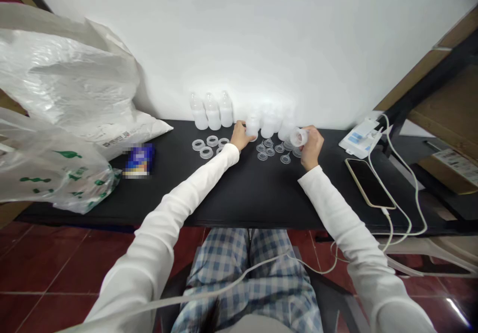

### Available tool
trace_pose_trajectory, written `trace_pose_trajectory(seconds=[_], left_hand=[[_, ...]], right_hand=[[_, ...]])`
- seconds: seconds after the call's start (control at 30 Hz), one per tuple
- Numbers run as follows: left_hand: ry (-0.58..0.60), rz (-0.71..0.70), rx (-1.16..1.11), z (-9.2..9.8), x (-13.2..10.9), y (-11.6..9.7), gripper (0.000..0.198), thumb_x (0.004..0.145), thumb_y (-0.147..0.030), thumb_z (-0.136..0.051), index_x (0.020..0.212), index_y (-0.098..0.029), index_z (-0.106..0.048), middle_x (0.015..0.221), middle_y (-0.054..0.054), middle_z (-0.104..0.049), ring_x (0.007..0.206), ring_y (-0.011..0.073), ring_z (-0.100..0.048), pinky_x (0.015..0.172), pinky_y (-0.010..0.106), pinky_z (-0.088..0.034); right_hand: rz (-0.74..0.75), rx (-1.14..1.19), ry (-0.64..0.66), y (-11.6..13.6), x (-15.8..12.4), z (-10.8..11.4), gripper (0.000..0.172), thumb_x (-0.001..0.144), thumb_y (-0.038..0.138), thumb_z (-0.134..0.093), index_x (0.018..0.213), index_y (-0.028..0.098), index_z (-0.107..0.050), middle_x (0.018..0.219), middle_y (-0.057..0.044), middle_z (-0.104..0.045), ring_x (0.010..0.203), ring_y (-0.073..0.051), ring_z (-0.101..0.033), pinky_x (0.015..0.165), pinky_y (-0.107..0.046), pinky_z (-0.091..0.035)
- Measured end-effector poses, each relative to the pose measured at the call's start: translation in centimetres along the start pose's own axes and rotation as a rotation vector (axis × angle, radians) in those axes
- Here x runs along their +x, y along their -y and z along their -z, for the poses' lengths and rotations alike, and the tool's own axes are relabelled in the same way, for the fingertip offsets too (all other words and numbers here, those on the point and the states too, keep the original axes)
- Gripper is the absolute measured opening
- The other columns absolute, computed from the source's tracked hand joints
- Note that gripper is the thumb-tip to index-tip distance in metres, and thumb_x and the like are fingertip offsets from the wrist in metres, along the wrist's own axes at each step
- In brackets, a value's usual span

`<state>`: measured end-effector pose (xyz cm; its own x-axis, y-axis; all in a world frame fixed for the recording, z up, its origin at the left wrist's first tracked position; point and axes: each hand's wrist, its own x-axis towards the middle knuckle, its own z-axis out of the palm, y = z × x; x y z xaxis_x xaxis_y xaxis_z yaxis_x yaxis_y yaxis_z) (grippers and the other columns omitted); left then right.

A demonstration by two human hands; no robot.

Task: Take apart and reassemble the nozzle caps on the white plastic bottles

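My right hand (312,146) is closed around a translucent bottle (298,137), tipped so that its open mouth faces me. My left hand (242,136) has its thumb and fingers around the lower part of an upright white bottle (253,125). Between the hands lie several clear nipple-like pieces with round flanges (270,151). Several translucent rings (206,152) lie left of my left hand, which partly hides some of them. More pale bottles (269,124) stand between my hands against the wall, blurred by glare.
Three bottles with clear domed tops (212,114) stand at the wall on the left. Plastic bags (67,89) and a blue packet (139,160) lie farther left on the black table (239,193). A phone (369,183), a white power strip (360,138) and loose cables are at right.
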<state>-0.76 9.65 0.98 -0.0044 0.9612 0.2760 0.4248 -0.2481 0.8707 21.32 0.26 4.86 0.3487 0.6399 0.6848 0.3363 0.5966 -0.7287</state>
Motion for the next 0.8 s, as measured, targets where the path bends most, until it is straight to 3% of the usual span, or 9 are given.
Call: trace_pose_trajectory(seconds=[0.1, 0.3, 0.47, 0.57, 0.67, 0.73, 0.8], left_hand=[[-0.036, 0.002, -0.012, -0.9, 0.0, -0.6, 0.056, 0.062, -0.004, -0.083, 0.1, -0.019, -0.045, 0.103, 0.005, -0.053, 0.094, 0.0187, -0.058, 0.094, 0.04, -0.05], [0.041, -0.031, 0.089, -2.1, 0.3, -0.7, 0.039, 0.068, 0.001, -0.073, 0.079, -0.022, -0.043, 0.093, 0.003, -0.052, 0.095, 0.0202, -0.056, 0.095, 0.041, -0.049], [0.0, -0.162, 0.061, -1.0, -1.9, -1.2, 0.025, 0.077, 0.001, -0.062, 0.086, -0.02, -0.051, 0.096, 0.006, -0.056, 0.099, 0.0199, -0.059, 0.101, 0.041, -0.048], [0.034, -0.34, -0.059, 0.3, -5.1, -1.8, 0.012, 0.093, -0.016, -0.056, 0.105, -0.018, -0.056, 0.108, 0.01, -0.059, 0.102, 0.0184, -0.062, 0.094, 0.036, -0.052], [0.164, -0.493, -0.176, 0.9, -8.2, -1.9, 0.03, 0.099, -0.037, -0.055, 0.123, -0.02, -0.052, 0.116, 0.011, -0.06, 0.103, 0.0171, -0.065, 0.089, 0.033, -0.055], [0.19, -0.509, -0.226, 0.9, -9.4, -1.7, 0.04, 0.096, -0.047, -0.058, 0.125, -0.02, -0.05, 0.113, 0.011, -0.062, 0.097, 0.0163, -0.066, 0.084, 0.032, -0.056], [0.111, -0.491, -0.244, 0.9, -9.9, -1.6, 0.042, 0.094, -0.053, -0.061, 0.119, -0.02, -0.051, 0.108, 0.009, -0.062, 0.089, 0.0147, -0.066, 0.078, 0.03, -0.056]], right_hand=[[-0.008, -0.006, 0.005, 0.0, -0.1, -0.1, 0.057, 0.093, 0.071, -0.04, 0.068, 0.021, -0.053, 0.051, 0.006, -0.038, 0.045, -0.009, -0.034, 0.047, -0.027, -0.029], [-0.011, -0.016, 0.031, -0.2, -0.2, -0.1, 0.058, 0.093, 0.074, -0.04, 0.069, 0.022, -0.052, 0.052, 0.006, -0.038, 0.044, -0.009, -0.033, 0.046, -0.026, -0.029], [0.007, -0.094, 0.06, -0.4, -0.5, -0.1, 0.055, 0.095, 0.071, -0.039, 0.074, 0.022, -0.053, 0.06, 0.004, -0.044, 0.051, -0.011, -0.04, 0.051, -0.027, -0.035], [0.015, -0.128, 0.111, -0.2, -1.6, -1.0, 0.051, 0.096, 0.068, -0.04, 0.078, 0.022, -0.054, 0.067, 0.002, -0.048, 0.056, -0.013, -0.044, 0.055, -0.028, -0.038], [-0.061, -0.052, 0.194, 0.3, -3.2, -2.9, 0.048, 0.094, 0.068, -0.043, 0.082, 0.023, -0.053, 0.069, 0.002, -0.05, 0.058, -0.013, -0.047, 0.055, -0.028, -0.041], [-0.169, 0.018, 0.241, 0.7, -4.4, -4.3, 0.048, 0.093, 0.07, -0.045, 0.082, 0.024, -0.051, 0.068, 0.002, -0.05, 0.058, -0.012, -0.049, 0.053, -0.027, -0.043], [-0.256, 0.066, 0.238, 1.0, -5.2, -5.4, 0.049, 0.091, 0.072, -0.046, 0.083, 0.024, -0.047, 0.068, 0.003, -0.05, 0.057, -0.012, -0.05, 0.051, -0.026, -0.043]])
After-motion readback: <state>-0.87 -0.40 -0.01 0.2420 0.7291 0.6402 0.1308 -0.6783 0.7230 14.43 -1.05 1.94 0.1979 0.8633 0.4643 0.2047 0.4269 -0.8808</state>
